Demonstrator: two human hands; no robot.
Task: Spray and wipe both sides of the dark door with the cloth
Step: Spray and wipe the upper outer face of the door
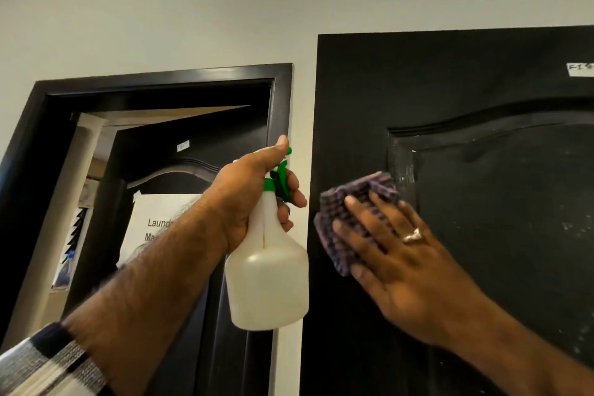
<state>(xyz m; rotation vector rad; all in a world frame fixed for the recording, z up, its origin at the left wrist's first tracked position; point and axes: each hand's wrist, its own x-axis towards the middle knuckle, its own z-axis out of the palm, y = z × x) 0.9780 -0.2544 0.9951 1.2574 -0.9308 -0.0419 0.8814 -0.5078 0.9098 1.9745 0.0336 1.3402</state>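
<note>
**Cloth on the dark door, bottle held beside it**

Against the dark door (450, 90) I press the cloth (347, 202) with my right hand (395, 260), fingers flat. My left hand (254, 193) grips the spray bottle (270, 273), clear of the door's edge.

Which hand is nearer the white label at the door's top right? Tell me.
Right. The right hand presses the cloth on the door below the label; the left hand holds the spray bottle off its left edge.

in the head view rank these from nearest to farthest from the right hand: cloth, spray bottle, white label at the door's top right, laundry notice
1. cloth, under the right hand
2. spray bottle, just left
3. white label, up right on the dark door
4. laundry notice, far left, through the doorway
</note>
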